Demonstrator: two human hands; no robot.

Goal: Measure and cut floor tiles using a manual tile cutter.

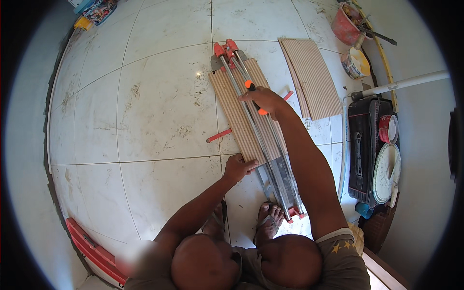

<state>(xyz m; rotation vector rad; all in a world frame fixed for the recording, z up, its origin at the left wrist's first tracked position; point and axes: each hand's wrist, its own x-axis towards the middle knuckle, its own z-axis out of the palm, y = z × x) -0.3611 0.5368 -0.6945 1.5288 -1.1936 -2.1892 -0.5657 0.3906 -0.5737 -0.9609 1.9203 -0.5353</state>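
A manual tile cutter (285, 189) with two long metal rails and red ends lies lengthwise on the floor in front of my feet. On its bed, under the rails, rests a beige ribbed tile (225, 104). My right hand (267, 100) is closed round the cutter's black and orange handle (250, 87), about midway along the rails. At the tile's near left corner my left hand (238, 168) holds the edge, thumb on top and fingers curled beside it. Red support arms (219, 135) stick out on both sides of the cutter.
More ribbed tiles (314, 79) lie stacked to the right. Along the right wall stand a red bucket (344, 26), a white tub (355, 65) and a black suitcase (362, 159) bearing a round lid (386, 171). A red case (94, 253) sits at lower left.
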